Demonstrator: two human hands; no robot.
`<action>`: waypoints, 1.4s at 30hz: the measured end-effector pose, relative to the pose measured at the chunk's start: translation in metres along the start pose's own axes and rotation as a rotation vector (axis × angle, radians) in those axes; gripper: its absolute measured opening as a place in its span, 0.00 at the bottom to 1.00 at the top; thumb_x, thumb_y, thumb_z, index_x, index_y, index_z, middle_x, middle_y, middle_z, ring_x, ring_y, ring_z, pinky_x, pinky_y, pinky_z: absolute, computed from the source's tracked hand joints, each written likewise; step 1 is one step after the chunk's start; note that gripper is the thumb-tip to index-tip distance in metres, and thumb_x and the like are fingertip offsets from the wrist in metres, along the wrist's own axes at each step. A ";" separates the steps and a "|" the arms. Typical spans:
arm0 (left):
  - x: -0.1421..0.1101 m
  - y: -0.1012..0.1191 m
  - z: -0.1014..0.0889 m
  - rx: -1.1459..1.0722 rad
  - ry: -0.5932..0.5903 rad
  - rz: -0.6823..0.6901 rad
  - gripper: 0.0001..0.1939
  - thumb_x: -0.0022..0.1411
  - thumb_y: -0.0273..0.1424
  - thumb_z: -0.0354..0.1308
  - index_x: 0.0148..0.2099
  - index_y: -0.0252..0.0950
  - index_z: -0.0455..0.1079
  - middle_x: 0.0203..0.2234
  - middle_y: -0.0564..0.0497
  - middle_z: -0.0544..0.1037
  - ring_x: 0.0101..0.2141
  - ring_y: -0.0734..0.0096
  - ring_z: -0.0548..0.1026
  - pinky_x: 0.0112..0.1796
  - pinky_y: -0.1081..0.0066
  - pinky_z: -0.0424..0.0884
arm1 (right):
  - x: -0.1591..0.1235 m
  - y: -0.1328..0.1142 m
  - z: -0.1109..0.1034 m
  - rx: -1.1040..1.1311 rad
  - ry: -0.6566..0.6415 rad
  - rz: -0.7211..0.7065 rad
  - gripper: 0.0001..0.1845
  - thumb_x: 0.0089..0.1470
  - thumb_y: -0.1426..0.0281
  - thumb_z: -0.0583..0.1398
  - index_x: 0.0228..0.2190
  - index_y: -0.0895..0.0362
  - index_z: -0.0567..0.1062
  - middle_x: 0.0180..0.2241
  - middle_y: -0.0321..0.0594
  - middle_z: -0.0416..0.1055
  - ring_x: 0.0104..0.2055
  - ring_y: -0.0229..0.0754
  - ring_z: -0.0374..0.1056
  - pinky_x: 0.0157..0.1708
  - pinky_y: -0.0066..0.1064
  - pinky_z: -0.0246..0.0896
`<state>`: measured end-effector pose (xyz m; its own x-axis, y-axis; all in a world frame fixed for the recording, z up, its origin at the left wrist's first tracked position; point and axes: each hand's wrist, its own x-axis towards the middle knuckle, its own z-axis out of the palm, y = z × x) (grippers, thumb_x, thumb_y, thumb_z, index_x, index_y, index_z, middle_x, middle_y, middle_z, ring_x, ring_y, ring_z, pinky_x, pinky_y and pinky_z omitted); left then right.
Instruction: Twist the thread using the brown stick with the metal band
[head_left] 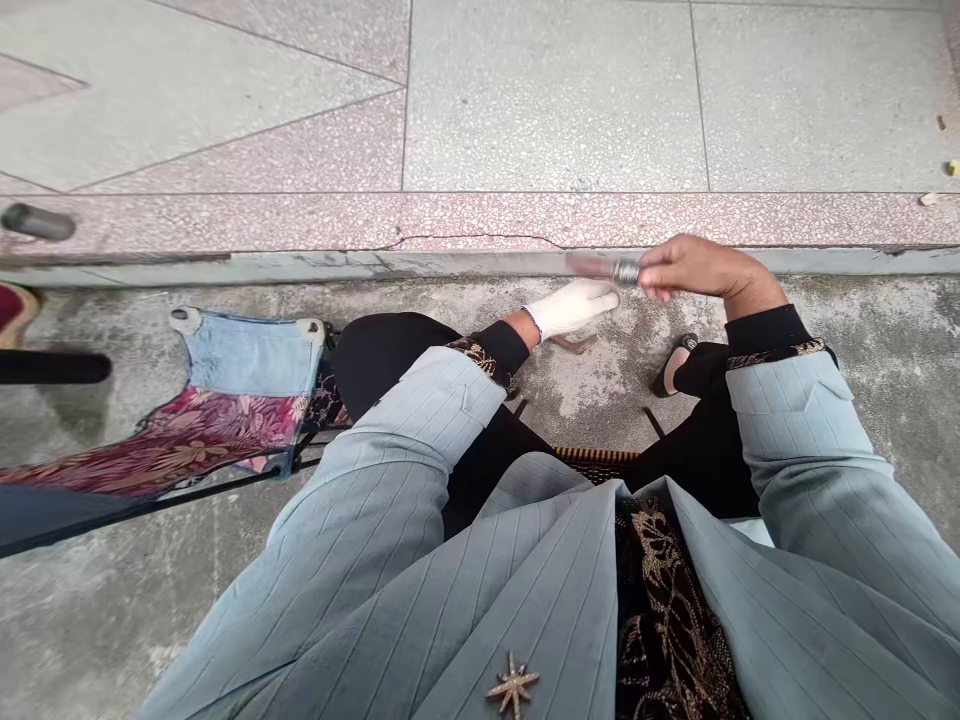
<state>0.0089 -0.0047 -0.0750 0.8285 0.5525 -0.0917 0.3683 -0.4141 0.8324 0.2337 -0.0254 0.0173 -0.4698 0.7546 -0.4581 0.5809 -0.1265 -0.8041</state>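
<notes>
My left hand (pixel 574 307) wears a white knitted glove and reaches over the concrete between my knees. Its fingers look curled together, and what they hold, if anything, is hidden. Just below the glove shows a thin brown, twig-like piece (pixel 574 343); I cannot tell whether it is held or lies on the ground. My bare right hand (pixel 679 267) is closed around a tool with a silver wire-wound neck (pixel 625 272). The tool's reddish-brown flat end is smeared by motion, points left and hangs above the gloved fingers.
A low terrazzo step (pixel 480 220) runs across in front of me. On it at far left lies a dark cylinder (pixel 39 221). To my left stands a folding chair (pixel 240 400) with denim and floral cloth. My black shoe (pixel 675 366) rests on the concrete.
</notes>
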 end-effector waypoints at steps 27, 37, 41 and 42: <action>-0.012 0.018 -0.027 0.059 0.100 -0.023 0.17 0.67 0.37 0.48 0.43 0.31 0.73 0.33 0.50 0.77 0.34 0.70 0.72 0.41 0.70 0.67 | 0.022 0.004 0.022 -0.283 -0.450 0.198 0.18 0.54 0.56 0.62 0.23 0.57 0.76 0.19 0.36 0.69 0.22 0.36 0.61 0.27 0.31 0.55; -0.002 -0.010 -0.004 -0.225 0.022 -0.080 0.20 0.70 0.45 0.47 0.39 0.34 0.71 0.25 0.51 0.73 0.24 0.74 0.68 0.29 0.73 0.65 | -0.003 0.000 -0.002 0.030 0.111 -0.069 0.16 0.52 0.55 0.66 0.26 0.56 0.77 0.23 0.35 0.71 0.23 0.35 0.63 0.27 0.29 0.58; -0.004 0.004 0.004 -0.094 -0.055 -0.031 0.18 0.70 0.41 0.47 0.41 0.34 0.72 0.28 0.51 0.75 0.26 0.74 0.69 0.31 0.73 0.64 | -0.004 0.004 -0.008 0.086 0.381 -0.030 0.20 0.55 0.54 0.64 0.23 0.57 0.75 0.21 0.38 0.71 0.22 0.35 0.63 0.24 0.29 0.57; -0.005 0.009 0.005 -0.041 -0.076 -0.013 0.18 0.69 0.40 0.47 0.42 0.34 0.72 0.29 0.51 0.76 0.28 0.73 0.70 0.33 0.73 0.65 | -0.001 0.005 -0.008 0.058 0.434 0.013 0.20 0.56 0.55 0.64 0.23 0.57 0.75 0.20 0.38 0.70 0.21 0.35 0.63 0.23 0.29 0.57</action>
<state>0.0101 -0.0145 -0.0698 0.8541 0.5001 -0.1429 0.3629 -0.3761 0.8526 0.2431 -0.0219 0.0168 -0.1326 0.9517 -0.2768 0.5409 -0.1646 -0.8249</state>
